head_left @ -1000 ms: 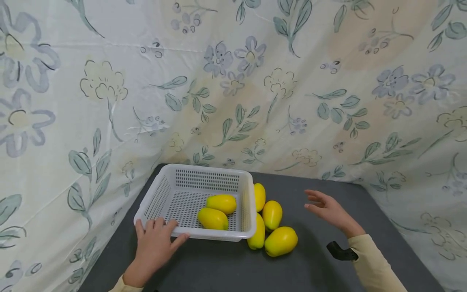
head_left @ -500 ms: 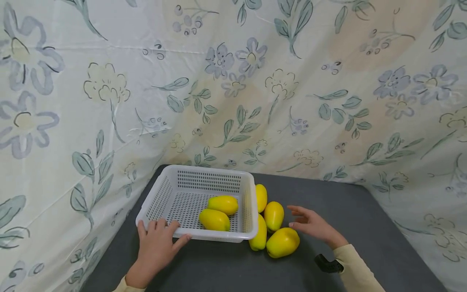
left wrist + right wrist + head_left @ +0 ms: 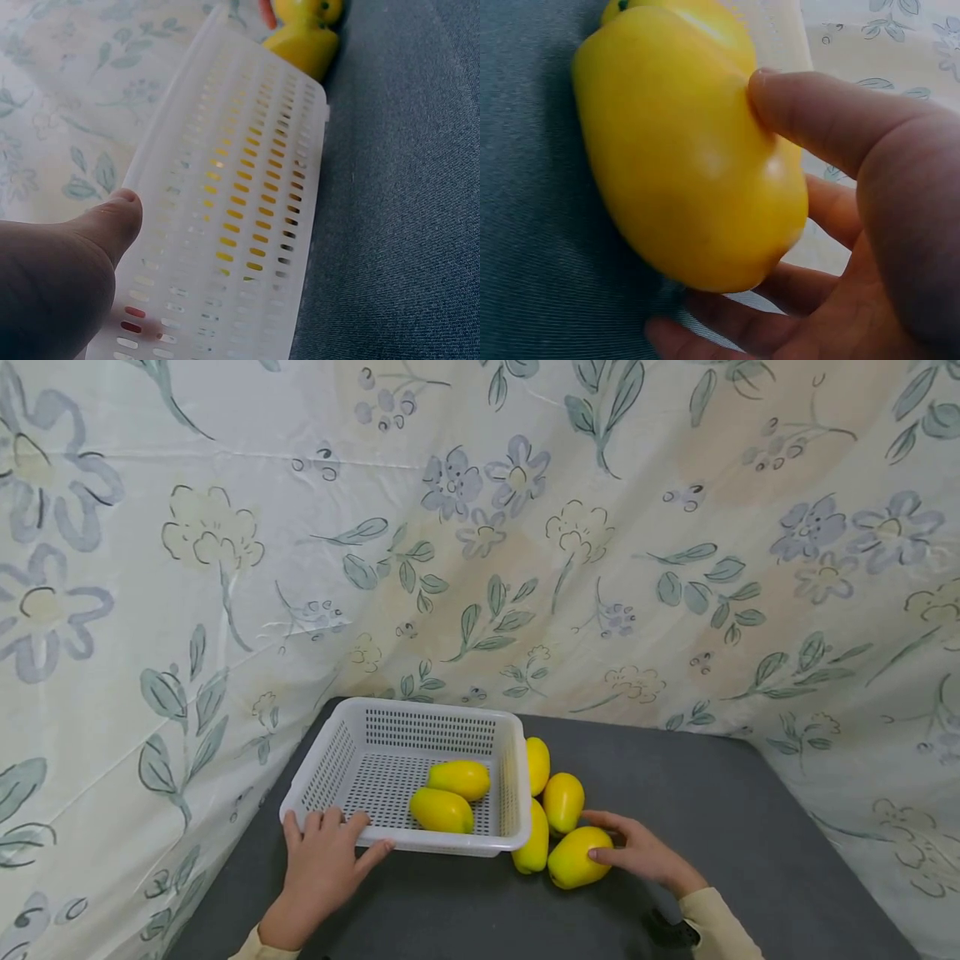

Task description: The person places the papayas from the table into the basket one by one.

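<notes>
My left hand [image 3: 321, 868] grips the near-left rim of a white slotted plastic basket [image 3: 465, 843]. In the left wrist view the thumb [image 3: 112, 225] lies outside the wall, and a fingertip shows through the slots. Two yellow mangoes [image 3: 441, 811] lie inside at the basket's right. My right hand [image 3: 647, 858] is around the end of the nearest loose mango [image 3: 576, 860], which rests on the table. In the right wrist view the thumb [image 3: 802, 105] is on this mango [image 3: 682, 157], while the other fingers [image 3: 757, 322] reach behind and below it.
Beside the basket's right wall several more mangoes [image 3: 562, 803] sit close together, one partly hidden behind the rim. The dark table [image 3: 675, 777] extends to the right. Behind it hangs a floral cloth [image 3: 480, 568], which also covers the sides.
My right hand has moved left and down from over the table's right part to the nearest loose mango. The left hand keeps its place on the basket rim.
</notes>
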Motion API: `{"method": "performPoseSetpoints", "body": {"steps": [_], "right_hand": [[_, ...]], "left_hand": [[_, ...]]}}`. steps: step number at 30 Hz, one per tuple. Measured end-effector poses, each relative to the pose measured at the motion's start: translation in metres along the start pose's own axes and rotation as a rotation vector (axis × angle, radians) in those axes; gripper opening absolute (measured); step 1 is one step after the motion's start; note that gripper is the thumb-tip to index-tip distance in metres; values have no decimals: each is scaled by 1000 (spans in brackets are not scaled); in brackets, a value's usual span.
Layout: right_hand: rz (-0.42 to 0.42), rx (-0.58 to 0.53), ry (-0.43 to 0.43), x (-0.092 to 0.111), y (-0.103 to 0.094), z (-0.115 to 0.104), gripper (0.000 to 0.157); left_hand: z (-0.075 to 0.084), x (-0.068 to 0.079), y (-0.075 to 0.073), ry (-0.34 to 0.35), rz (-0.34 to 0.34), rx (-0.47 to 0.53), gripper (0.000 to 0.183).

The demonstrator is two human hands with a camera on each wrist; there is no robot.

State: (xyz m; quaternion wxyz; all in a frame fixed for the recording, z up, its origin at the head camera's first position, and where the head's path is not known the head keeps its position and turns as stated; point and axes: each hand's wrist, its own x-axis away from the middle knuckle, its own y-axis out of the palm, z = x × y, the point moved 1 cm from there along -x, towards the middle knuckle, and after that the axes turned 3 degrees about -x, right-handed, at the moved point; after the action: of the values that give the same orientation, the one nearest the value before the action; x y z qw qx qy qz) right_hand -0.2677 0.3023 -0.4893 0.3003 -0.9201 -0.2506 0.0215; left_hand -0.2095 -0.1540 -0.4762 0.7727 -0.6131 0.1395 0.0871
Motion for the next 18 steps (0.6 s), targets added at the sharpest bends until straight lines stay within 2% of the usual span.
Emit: {"method": "performPoseSetpoints", "body": {"steps": [7, 18], "right_hand": [[10, -70, -12, 5, 5, 1, 60], [36, -117, 2, 9, 1, 9, 58]], "left_hand": [[0, 0, -1, 8, 13, 1, 49], [0, -1, 0, -17, -45, -11, 52]]}}
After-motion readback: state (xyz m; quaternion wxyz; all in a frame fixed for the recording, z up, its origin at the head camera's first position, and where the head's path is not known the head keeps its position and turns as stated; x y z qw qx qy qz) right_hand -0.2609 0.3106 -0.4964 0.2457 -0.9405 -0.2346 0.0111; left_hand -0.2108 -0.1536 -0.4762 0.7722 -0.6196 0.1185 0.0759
